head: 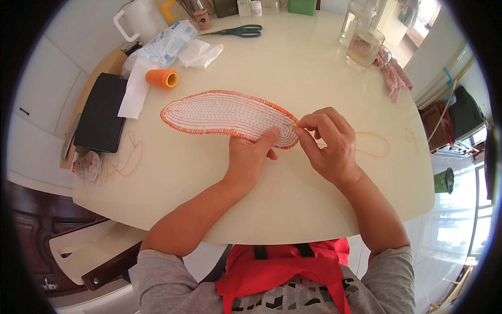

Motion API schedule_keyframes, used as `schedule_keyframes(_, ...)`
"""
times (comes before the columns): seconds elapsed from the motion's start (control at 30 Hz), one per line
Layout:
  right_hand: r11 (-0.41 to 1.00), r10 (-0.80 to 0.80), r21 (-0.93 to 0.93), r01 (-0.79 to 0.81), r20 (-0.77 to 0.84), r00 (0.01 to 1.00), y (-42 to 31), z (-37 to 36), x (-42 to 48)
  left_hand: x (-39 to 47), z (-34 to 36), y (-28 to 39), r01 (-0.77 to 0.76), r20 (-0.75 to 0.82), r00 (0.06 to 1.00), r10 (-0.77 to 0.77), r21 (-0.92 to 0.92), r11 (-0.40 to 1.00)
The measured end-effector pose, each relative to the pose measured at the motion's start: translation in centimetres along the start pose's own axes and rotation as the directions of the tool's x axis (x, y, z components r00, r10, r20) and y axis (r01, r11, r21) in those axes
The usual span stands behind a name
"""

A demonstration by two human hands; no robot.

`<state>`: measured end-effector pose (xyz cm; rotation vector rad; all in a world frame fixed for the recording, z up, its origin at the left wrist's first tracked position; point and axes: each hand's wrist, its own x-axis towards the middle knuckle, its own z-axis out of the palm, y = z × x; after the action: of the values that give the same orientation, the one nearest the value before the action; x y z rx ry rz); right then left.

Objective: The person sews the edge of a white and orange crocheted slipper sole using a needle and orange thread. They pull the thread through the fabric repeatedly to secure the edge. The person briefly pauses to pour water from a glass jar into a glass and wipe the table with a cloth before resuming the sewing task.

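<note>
A white stitched cloth insole [219, 112] with an orange thread edging is held above the table. My left hand [255, 153] grips its lower right part, thumb on top and fingers underneath. At the insole's right end, the thumb and forefinger of my right hand [329, 141] are pinched together on the orange thread [372, 133] close to the edge. Whether a needle is between those fingertips is too small to tell. Loose thread loops out to the right beyond my right hand.
An orange thread spool [161, 78] lies at the left, near a black flat case [102, 112] and a plastic tissue pack [166, 43]. Green-handled scissors [239, 31] lie at the back. A glass mug [364, 47] stands back right beside a pink cloth [394, 76]. Tangled thread [129, 157] lies left.
</note>
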<state>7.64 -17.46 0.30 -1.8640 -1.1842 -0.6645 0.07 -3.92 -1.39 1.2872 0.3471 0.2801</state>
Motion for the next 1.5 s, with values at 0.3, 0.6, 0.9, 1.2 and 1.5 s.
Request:
schedule_keyframes(0.3,0.992,-0.118,-0.049,0.116,-0.042,0.992,-0.2,-0.3,-0.1,-0.2,0.1,-0.2,-0.045,0.020,0.999,0.045,0.000,0.999)
schedule_keyframes(0.6,0.971,-0.152,-0.171,0.167,0.096,0.984,0.0,0.0,-0.6,-0.2,0.2,-0.5,-0.060,0.053,0.997,0.057,0.065,0.996)
schedule_keyframes(0.9,0.499,0.552,0.360,-0.788,0.569,0.610,1.1,-2.3,0.4,0.5,-0.8,0.1,0.051,0.329,0.943,0.052,-0.297,0.954)
schedule_keyframes(1.2,0.061,0.495,0.535,-0.843,0.717,0.491,0.5,-2.2,0.3,0.7,-0.9,-0.8,0.032,0.491,0.868,0.073,-0.203,0.979)
schedule_keyframes(1.5,-0.245,0.770,0.957,-0.156,0.290,0.569,10.3,-10.2,0.0,0.9,-0.9,0.1,0.169,0.389,0.919,-0.065,-0.240,0.956)
